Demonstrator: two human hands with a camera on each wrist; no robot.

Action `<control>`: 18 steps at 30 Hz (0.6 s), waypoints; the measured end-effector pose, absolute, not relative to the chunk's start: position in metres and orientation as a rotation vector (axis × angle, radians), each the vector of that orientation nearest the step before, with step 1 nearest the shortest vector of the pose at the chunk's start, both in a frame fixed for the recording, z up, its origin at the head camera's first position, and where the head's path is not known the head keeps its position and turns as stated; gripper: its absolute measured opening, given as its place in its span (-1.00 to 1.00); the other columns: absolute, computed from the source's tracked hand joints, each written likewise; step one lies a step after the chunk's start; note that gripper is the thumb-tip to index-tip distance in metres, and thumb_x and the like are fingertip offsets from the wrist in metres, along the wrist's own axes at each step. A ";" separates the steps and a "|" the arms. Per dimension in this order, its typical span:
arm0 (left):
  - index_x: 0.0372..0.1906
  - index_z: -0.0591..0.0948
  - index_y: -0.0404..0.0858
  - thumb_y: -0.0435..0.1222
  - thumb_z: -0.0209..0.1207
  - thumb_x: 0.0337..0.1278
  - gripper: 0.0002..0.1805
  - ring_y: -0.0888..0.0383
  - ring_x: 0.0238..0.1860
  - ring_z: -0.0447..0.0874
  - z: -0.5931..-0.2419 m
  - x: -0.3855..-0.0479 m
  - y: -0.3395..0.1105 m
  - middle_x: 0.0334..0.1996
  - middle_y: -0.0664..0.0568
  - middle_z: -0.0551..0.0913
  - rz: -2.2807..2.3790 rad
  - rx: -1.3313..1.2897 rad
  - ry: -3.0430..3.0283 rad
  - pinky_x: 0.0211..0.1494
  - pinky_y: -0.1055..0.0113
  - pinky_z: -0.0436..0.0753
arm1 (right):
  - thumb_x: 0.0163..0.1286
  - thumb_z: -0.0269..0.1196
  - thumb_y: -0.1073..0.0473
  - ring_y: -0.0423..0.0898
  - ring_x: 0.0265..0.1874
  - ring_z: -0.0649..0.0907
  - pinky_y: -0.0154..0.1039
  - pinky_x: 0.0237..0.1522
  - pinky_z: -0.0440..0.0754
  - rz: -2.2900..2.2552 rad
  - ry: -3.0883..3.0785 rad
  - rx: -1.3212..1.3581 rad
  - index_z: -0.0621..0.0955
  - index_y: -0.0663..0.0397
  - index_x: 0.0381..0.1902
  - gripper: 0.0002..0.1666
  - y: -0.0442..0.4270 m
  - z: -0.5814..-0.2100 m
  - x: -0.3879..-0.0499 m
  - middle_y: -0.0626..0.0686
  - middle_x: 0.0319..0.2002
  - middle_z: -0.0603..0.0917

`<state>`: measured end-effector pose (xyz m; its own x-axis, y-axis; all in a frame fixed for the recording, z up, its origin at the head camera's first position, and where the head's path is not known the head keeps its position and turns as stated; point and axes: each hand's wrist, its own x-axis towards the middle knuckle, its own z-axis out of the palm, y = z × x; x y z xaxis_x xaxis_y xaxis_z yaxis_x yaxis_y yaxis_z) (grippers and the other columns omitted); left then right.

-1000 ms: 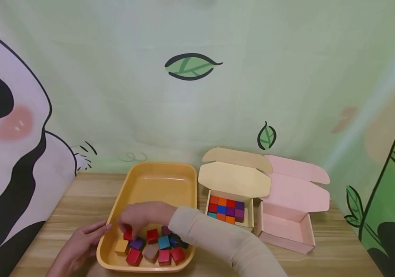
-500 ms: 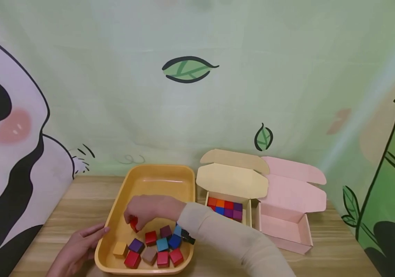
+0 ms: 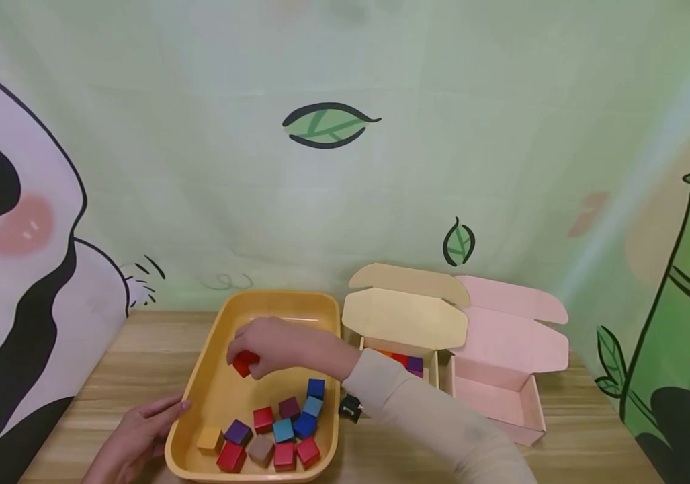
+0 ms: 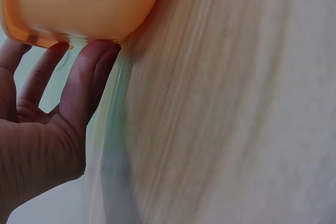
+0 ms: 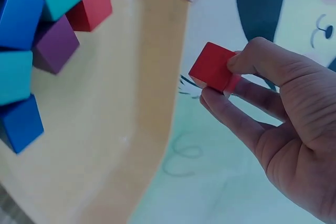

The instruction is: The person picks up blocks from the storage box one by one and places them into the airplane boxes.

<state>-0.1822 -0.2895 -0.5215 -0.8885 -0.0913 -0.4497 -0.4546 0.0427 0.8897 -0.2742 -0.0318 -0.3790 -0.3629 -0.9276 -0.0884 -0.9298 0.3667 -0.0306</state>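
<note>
Pinched between the thumb and fingers of the right hand [image 3: 272,346] is a red cube [image 3: 244,363], held above the upper part of the yellow tray [image 3: 329,323]. The right wrist view shows the same red cube [image 5: 212,66] at the fingertips of the right hand [image 5: 294,119]. Fingertips of the left hand [image 3: 139,433] rest against the tray's left rim; in the left wrist view the left hand [image 4: 52,114] touches the tray wall [image 4: 89,9] with fingers extended. Several cubes lie in the tray's lower part, among them a yellow cube [image 3: 209,439] and a purple cube [image 3: 238,432].
Right of the tray stands an open cream box [image 3: 405,316] with coloured cubes inside, partly hidden by the right sleeve [image 3: 435,417]. Beside it is an open pink box [image 3: 496,396]. A printed cloth [image 3: 199,168] hangs behind the wooden table [image 3: 592,430].
The right hand has lifted the red cube from beside the yellow and purple cubes and moved up and right over the tray. The left hand has stayed at the rim.
</note>
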 end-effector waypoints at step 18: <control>0.49 0.28 -0.46 0.03 0.33 0.28 -0.09 0.01 -0.10 0.78 -0.520 -0.185 -0.290 0.19 -0.41 0.57 1.894 -0.547 2.048 -0.05 -0.07 0.76 | 0.31 0.31 0.30 -0.13 -0.08 0.61 -0.51 -0.11 0.58 -0.241 2.664 -1.606 0.75 -0.04 -0.08 -0.74 0.057 -0.355 -0.283 -0.04 -0.03 0.68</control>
